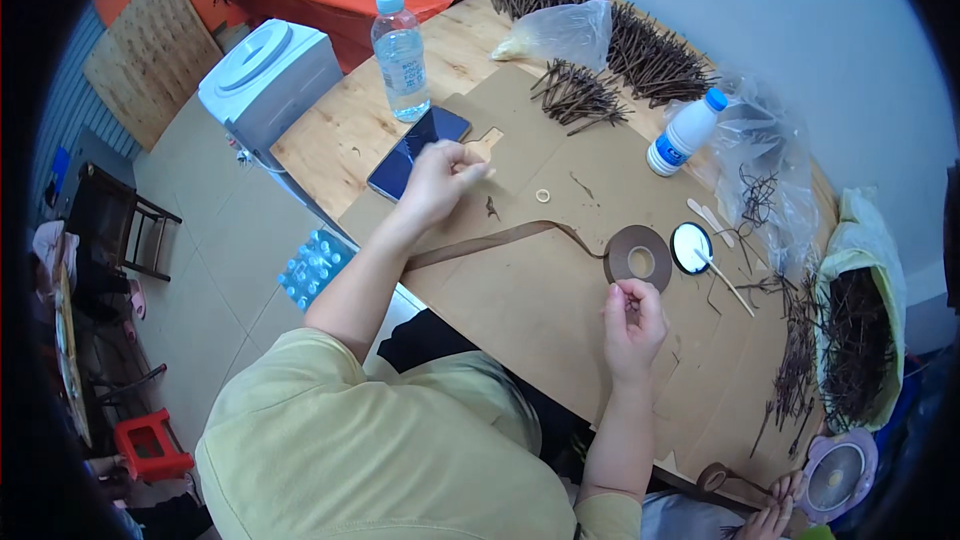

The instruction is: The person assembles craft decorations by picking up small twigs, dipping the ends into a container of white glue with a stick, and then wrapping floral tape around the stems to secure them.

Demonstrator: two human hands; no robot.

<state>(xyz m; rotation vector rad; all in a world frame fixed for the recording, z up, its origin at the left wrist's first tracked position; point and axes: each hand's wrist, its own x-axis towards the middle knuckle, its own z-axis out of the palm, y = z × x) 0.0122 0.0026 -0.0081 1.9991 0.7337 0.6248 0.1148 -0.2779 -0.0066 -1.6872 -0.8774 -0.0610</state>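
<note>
My left hand [437, 183] is closed, fingers curled, over the cardboard beside a dark phone [400, 162]. A small flat wooden piece [486, 144] shows right at its fingertips; whether they grip it is unclear. My right hand [634, 328] is held in a pinch just nearside of a roll of brown tape [636, 258]; anything between the fingers is too small to make out. From the roll, a loose strip of tape [500, 237] runs left, toward my left forearm. A round pot of white paste [691, 246] with a stick [728, 285] across it sits right of the roll.
Cardboard [540, 325] covers the table. Dark twig bundles [650, 55], a water bottle [402, 60], a white bottle [687, 133] and a twig-filled bag [858, 330] surround it. At lower right, another person's hands [772, 512] are near a tape roll [714, 478] and a small fan [833, 478].
</note>
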